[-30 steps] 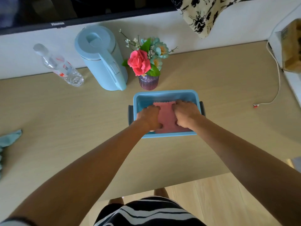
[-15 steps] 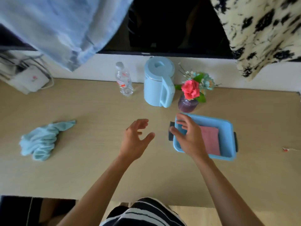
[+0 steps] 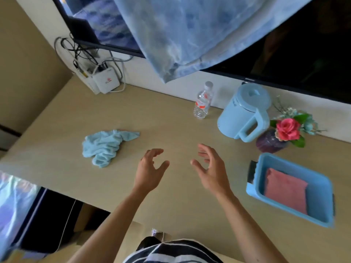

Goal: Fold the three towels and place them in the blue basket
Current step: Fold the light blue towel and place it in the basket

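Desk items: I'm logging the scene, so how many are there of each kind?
Towels: 2, crumpled light blue towel, folded pink towel
Blue plastic basket: 1
Clear water bottle: 1
Light blue kettle: 1
Purple flower vase: 1
Total: 6

Setting: a home room, judged by a wooden desk [image 3: 171, 196] against a white wall under a dark TV [image 3: 303, 54], bearing a kettle [image 3: 245, 112], bottle [image 3: 203, 101], flower vase [image 3: 269, 143], router [image 3: 106, 82] with tangled cables, draped cloth [image 3: 190, 31].
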Demonstrator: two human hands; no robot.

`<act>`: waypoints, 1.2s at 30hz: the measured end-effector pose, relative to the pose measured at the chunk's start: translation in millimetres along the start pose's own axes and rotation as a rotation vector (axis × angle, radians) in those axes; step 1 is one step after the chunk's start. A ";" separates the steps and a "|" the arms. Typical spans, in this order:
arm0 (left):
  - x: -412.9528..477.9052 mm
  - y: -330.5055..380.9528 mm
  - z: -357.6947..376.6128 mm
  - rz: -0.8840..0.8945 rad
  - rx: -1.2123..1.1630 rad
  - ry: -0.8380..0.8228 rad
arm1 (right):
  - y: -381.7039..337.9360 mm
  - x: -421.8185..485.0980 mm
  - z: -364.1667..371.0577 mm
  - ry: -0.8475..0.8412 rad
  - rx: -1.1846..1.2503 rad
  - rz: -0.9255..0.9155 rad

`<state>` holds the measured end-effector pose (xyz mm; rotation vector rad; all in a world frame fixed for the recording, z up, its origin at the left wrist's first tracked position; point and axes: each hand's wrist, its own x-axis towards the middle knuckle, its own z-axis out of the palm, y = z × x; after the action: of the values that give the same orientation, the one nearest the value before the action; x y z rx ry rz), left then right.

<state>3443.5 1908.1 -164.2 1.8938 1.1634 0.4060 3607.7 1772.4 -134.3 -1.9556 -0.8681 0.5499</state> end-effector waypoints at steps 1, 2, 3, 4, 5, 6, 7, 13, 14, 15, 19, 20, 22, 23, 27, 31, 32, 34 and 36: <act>5.2 -8.8 -3.9 -0.009 0.032 0.001 | -2.1 -0.3 5.9 -0.008 -0.003 0.003; 12.9 -21.2 -9.9 -0.022 0.068 0.008 | -4.0 -0.2 13.1 -0.019 -0.006 0.008; 21.9 -33.7 -17.0 -0.031 0.119 0.025 | -5.2 -0.3 19.4 -0.027 -0.013 0.014; 32.7 -47.6 -24.5 -0.029 0.188 0.052 | -5.8 -0.5 24.8 -0.034 -0.021 0.018; 44.6 -62.6 -33.9 -0.031 0.277 0.080 | -6.9 -0.4 30.7 -0.042 -0.031 0.018; 56.9 -77.5 -43.8 -0.046 0.370 0.098 | -7.7 0.0 36.5 -0.048 -0.039 0.018; 68.5 -90.6 -54.3 -0.084 0.454 0.097 | -8.6 0.3 42.4 -0.055 -0.047 0.020; 126.7 -145.4 -96.3 -0.228 0.742 -0.123 | -13.5 -0.8 64.9 -0.092 -0.057 0.059; 131.6 -150.9 -99.5 -0.237 0.757 -0.159 | -14.3 -1.4 66.6 -0.096 -0.055 0.065; 134.6 -154.0 -101.8 -0.238 0.745 -0.169 | -15.1 -2.0 67.8 -0.100 -0.054 0.069; 135.2 -148.4 -103.8 -0.147 0.518 -0.052 | -15.2 -2.1 69.1 -0.113 -0.053 0.087; 133.1 -142.1 -104.1 -0.121 0.446 -0.015 | -15.4 -1.5 69.1 -0.121 -0.052 0.092; 126.8 -123.8 -105.8 -0.097 0.310 0.024 | -18.3 0.9 69.3 -0.142 -0.055 0.085; 123.1 -113.2 -107.3 -0.089 0.250 0.012 | -20.5 3.2 69.1 -0.150 -0.060 0.070; 103.5 -62.8 -121.1 0.022 -0.124 -0.189 | -36.8 19.8 64.3 -0.153 -0.123 -0.052; 82.6 -7.6 -130.5 0.076 -0.543 -0.479 | -60.8 38.9 52.7 -0.251 -0.056 -0.015; 78.4 3.9 -130.0 0.084 -0.616 -0.537 | -66.4 41.9 48.1 -0.307 0.036 0.071; 71.1 23.4 -126.6 0.100 -0.716 -0.608 | -74.5 46.5 36.4 -0.410 0.292 0.296; 65.3 36.2 -121.4 0.118 -0.768 -0.647 | -77.9 49.4 23.5 -0.514 0.515 0.456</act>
<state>3419.4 2016.2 -74.4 1.2555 0.3718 0.2211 3596.7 1850.0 -80.3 -1.5418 -0.4920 1.4372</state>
